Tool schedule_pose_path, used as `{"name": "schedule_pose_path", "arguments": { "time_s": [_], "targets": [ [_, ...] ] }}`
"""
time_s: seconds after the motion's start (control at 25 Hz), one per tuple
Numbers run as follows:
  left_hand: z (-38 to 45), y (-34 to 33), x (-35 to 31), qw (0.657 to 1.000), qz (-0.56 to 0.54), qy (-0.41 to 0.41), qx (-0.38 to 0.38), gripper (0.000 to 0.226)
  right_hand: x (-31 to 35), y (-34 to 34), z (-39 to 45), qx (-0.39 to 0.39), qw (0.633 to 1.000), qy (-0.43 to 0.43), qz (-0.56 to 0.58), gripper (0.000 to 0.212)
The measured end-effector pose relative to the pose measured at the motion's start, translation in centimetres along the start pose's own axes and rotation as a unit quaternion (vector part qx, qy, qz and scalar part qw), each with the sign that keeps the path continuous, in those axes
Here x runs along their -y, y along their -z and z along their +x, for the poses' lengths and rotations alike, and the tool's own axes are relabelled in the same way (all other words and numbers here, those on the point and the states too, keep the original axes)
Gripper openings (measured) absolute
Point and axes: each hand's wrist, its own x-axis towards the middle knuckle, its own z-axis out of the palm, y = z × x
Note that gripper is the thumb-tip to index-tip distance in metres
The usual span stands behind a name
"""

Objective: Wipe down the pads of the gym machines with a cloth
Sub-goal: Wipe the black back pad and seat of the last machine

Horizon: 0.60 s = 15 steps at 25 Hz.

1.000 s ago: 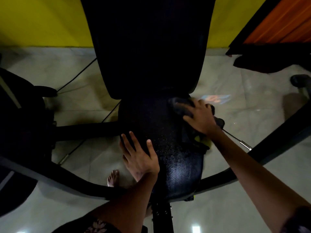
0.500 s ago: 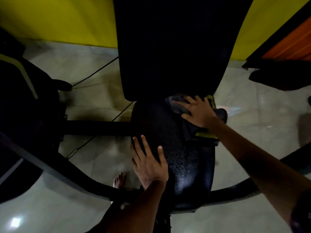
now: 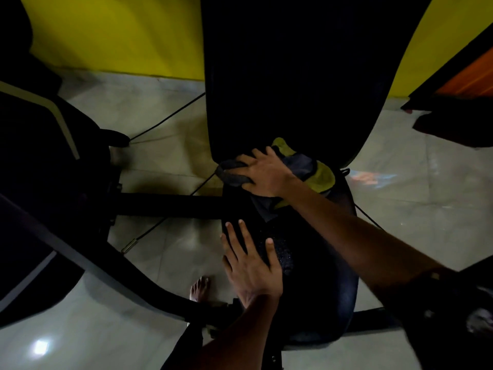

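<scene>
A black seat pad (image 3: 317, 284) of a gym machine fills the middle, speckled with droplets near its centre. Behind it rises the black back pad (image 3: 290, 76). A grey and yellow-green cloth (image 3: 306, 166) lies across the far end of the seat pad, where it meets the back pad. My right hand (image 3: 262, 173) presses flat on the cloth at its left part, fingers spread and pointing left. My left hand (image 3: 250, 263) rests open on the seat pad's left edge, fingers straight and pointing away from me.
Black machine frame bars (image 3: 165, 201) run left from the seat, and a curved bar (image 3: 106, 265) crosses the lower left. Thin cables (image 3: 165, 117) stretch over the pale tiled floor. A bare foot (image 3: 200, 288) stands left of the seat. Yellow wall behind; a dark door frame (image 3: 453, 65) at right.
My right hand has slid the cloth leftward along the far end of the seat pad. The left hand has stayed on the pad's left edge. The view has moved closer.
</scene>
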Motion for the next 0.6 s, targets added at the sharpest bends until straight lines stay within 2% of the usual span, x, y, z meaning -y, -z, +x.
{"name": "schedule_pose_path", "arguments": {
  "time_s": [0.08,0.16,0.24,0.32,0.36,0.44,0.52,0.6],
  "targets": [
    [0.1,0.0,0.0,1.0,0.002,0.001,-0.005,0.066,-1.8,-0.8,-2.6,-0.025,0.997,0.066,0.013,0.049],
    [0.1,0.1,-0.1,1.0,0.002,0.003,-0.003,0.066,-4.1,-2.3,-5.9,-0.065,0.997,0.04,0.029,0.051],
    [0.0,0.2,-0.1,1.0,-0.001,0.005,0.0,0.066,-6.3,-3.5,-7.7,-0.025,0.996,-0.059,0.064,0.057],
    [0.0,0.3,-0.2,1.0,-0.003,0.004,0.002,0.066,-6.9,-3.5,-7.6,0.025,0.975,-0.203,0.091,0.052],
    [0.0,0.2,-0.1,1.0,-0.003,0.003,0.003,0.066,-6.4,-3.2,-7.0,0.031,0.964,-0.245,0.098,0.051],
    [0.0,0.3,-0.2,1.0,-0.003,0.003,0.007,0.066,-3.7,-2.0,-5.3,0.015,0.974,-0.214,0.073,0.054],
    [0.1,0.2,-0.1,1.0,-0.007,0.006,0.006,0.066,-0.1,-0.8,-4.1,-0.016,0.993,-0.109,0.042,0.055],
    [0.1,0.1,0.0,1.0,-0.005,0.003,0.004,0.066,0.7,-0.5,-4.2,-0.003,1.0,-0.013,0.023,0.057]
  ]
}}
